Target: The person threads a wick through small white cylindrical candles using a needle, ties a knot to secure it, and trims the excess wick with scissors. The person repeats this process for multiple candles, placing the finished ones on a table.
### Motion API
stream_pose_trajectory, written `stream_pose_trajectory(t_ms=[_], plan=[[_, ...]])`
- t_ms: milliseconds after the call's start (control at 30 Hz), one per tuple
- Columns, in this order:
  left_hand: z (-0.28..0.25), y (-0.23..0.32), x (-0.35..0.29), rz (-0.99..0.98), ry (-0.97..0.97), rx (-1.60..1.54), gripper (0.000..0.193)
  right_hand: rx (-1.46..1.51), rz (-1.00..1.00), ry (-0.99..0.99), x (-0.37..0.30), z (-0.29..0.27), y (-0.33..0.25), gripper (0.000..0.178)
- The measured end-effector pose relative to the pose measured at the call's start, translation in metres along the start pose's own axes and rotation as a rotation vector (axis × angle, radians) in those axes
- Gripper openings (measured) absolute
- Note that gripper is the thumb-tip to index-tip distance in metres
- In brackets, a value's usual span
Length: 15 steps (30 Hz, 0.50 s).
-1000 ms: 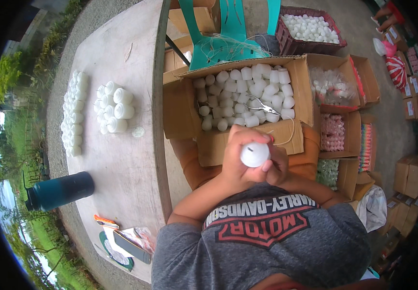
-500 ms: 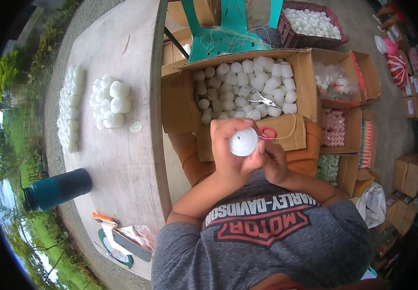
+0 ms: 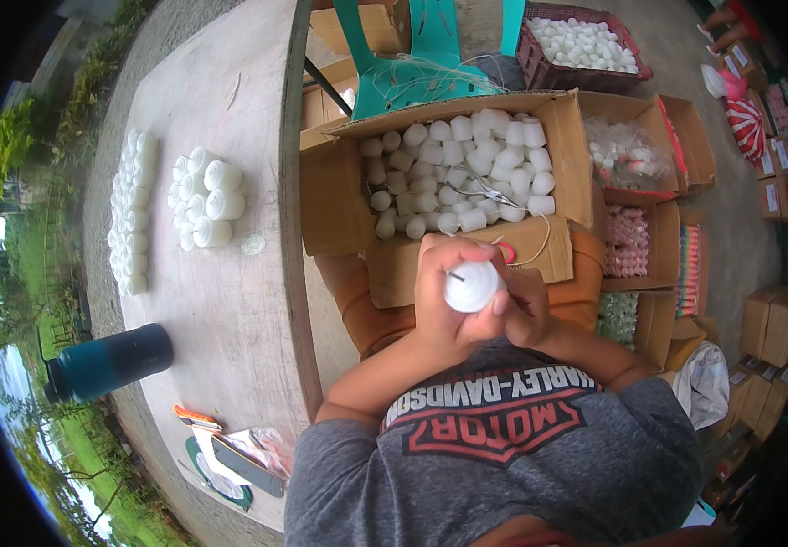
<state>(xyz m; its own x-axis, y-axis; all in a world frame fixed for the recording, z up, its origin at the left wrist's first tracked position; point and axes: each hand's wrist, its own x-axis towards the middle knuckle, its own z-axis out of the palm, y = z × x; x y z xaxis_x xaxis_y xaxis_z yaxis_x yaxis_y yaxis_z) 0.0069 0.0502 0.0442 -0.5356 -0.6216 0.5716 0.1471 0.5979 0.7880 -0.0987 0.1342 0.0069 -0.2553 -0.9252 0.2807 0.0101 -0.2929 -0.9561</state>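
Note:
My left hand (image 3: 437,305) is closed around a white candle-like cylinder (image 3: 474,287), its round end facing up. A short dark stub sticks out of that end. Pressed close beside it is my right hand (image 3: 523,308), with its fingers curled and partly hidden; what they hold, if anything, does not show. Just beyond the hands a pink ring-shaped handle (image 3: 506,251) shows at a cardboard flap. An open cardboard box (image 3: 334,196) in front of me holds many similar white cylinders (image 3: 460,128). Metal pliers (image 3: 489,190) lie on them, near a pale cord (image 3: 544,239).
On the table (image 3: 248,346) at left stand groups of white cylinders (image 3: 211,196), a dark teal bottle (image 3: 125,357), an orange cutter (image 3: 196,417) and a phone-like dark slab (image 3: 246,463). A green chair (image 3: 435,73) and a maroon crate (image 3: 558,77) stand beyond; open cartons (image 3: 658,246) line the right.
A dark stub now protrudes from the cylinder's end, where a small dark spot was before. Both hands have shifted slightly right and toward me.

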Motion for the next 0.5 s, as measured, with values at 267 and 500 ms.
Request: stream_pose_trajectory(t_ms=[267, 500], plan=[[-0.006, 0.011, 0.004, -0.094, 0.019, -0.193, 0.039, -0.194, -0.228, 0.014, 0.000, -0.008, 0.014, 0.019], [-0.009, 0.014, 0.004, -0.036, -0.005, -0.142, 0.038, -0.195, -0.263, -0.001, -0.002, -0.004, 0.020, 0.016]])
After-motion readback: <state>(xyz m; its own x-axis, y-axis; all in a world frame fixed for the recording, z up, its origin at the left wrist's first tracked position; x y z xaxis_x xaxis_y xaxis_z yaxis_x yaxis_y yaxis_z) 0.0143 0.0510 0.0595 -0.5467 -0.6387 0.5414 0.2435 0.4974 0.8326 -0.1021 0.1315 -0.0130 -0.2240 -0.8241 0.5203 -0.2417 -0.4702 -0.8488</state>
